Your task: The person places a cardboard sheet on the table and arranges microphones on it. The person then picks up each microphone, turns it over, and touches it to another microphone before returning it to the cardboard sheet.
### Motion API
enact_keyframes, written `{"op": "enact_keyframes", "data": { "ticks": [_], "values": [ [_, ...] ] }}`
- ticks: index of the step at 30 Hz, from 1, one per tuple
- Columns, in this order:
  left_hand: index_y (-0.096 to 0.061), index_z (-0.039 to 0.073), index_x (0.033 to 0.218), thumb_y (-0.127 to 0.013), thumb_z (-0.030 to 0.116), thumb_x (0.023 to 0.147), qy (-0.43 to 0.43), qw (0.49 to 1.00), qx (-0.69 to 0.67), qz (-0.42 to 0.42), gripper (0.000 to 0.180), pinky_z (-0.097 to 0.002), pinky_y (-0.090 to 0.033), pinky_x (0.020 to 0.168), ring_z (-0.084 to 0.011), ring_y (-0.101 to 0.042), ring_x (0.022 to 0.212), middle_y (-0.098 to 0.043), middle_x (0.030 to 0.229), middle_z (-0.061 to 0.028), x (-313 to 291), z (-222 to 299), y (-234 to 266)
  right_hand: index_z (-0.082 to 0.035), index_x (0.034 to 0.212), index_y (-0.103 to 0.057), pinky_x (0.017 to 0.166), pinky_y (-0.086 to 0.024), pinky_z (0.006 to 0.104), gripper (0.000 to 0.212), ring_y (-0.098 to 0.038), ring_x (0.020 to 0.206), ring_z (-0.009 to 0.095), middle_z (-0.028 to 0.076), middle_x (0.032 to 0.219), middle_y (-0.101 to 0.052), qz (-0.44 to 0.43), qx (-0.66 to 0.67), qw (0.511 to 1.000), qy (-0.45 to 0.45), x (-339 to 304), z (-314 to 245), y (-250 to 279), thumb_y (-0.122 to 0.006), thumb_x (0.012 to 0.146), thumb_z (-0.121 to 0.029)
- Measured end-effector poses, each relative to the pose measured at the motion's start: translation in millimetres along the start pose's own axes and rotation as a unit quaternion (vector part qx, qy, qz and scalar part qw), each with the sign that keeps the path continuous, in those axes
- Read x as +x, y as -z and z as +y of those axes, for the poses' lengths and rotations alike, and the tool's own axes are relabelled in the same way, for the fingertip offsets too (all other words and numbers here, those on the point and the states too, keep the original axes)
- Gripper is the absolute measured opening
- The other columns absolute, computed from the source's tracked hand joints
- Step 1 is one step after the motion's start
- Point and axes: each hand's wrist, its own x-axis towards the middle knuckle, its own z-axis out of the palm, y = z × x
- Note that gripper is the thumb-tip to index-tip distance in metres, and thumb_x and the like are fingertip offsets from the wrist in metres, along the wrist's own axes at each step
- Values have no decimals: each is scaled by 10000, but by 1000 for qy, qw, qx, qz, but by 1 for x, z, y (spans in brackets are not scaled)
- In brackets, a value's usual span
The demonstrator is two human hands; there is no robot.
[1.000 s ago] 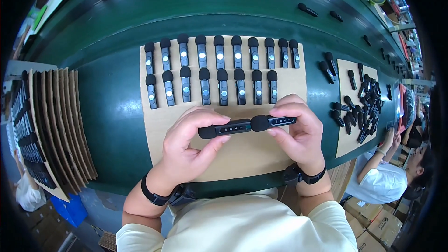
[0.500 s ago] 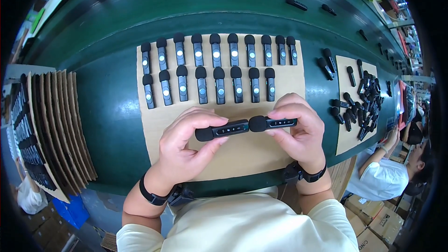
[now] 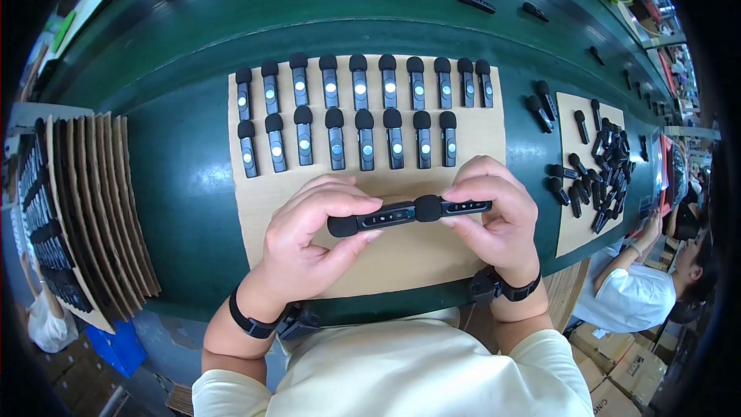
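Note:
Between thumb and fingers, my left hand [image 3: 312,235] pinches a small black wireless clip-on microphone [image 3: 386,217] with a foam cap. My right hand [image 3: 494,212] grips a second such microphone [image 3: 465,207] the same way. The two lie end to end above the cardboard, the right one's foam cap against the tail of the left one. Both show a side strip with small marks. Just beyond my hands, a sheet of cardboard [image 3: 285,208] carries two rows of several similar microphones [image 3: 360,91], foam caps pointing away from me.
More microphones lie heaped on a second cardboard sheet [image 3: 575,235] at right. Several upright cardboard layers [image 3: 116,208] stand at left. A green belt [image 3: 370,0] with loose microphones [image 3: 476,2] runs along the back. Another person [image 3: 633,293] works at far right.
Loose microphones on the back belt have shifted left. The microphones in my hands have shifted slightly, and I still hold them end to end.

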Motion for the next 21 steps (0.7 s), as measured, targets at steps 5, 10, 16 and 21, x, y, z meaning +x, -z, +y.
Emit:
{"op": "enact_keyframes", "data": {
  "ticks": [5, 10, 16, 21],
  "values": [
    [-643, -14, 1020, -759, -20, 758, -6, 1000, -2, -2, 286, -490, -455, 979, -258, -642, 931, -680, 948, -121, 1, 0, 0, -11, 989, -702, 694, -501, 288, 301, -623, 798, 204, 97, 905, -642, -7, -2, 1000, 12, 0, 2, 2, -786, 702, 16],
    [-649, -21, 1016, -761, -11, 757, -21, 1000, 14, 4, 282, -481, -467, 957, -262, -642, 929, -683, 936, -124, 3, 1, 1, -9, 1004, -700, 704, -502, 292, 311, -623, 812, 211, 106, 924, -639, -10, 7, 1000, 13, 1, 0, 2, -780, 705, 22],
    [-648, -37, 1022, -746, -28, 742, -36, 997, 74, -3, 298, -414, -490, 891, -271, -637, 923, -679, 959, -143, 6, 5, 1, 8, 1031, -683, 759, -497, 299, 311, -614, 882, 216, 121, 980, -631, 18, 36, 999, -5, -3, -2, -3, -754, 730, 44],
    [-674, -18, 1007, -713, -77, 715, -21, 995, 93, -9, 300, -372, -510, 804, -289, -633, 885, -680, 1017, -139, 5, 7, -3, 25, 1055, -675, 801, -485, 300, 302, -601, 924, 215, 121, 1007, -619, 62, 197, 978, -14, -5, 0, -11, -735, 760, 44]
  ]
}}
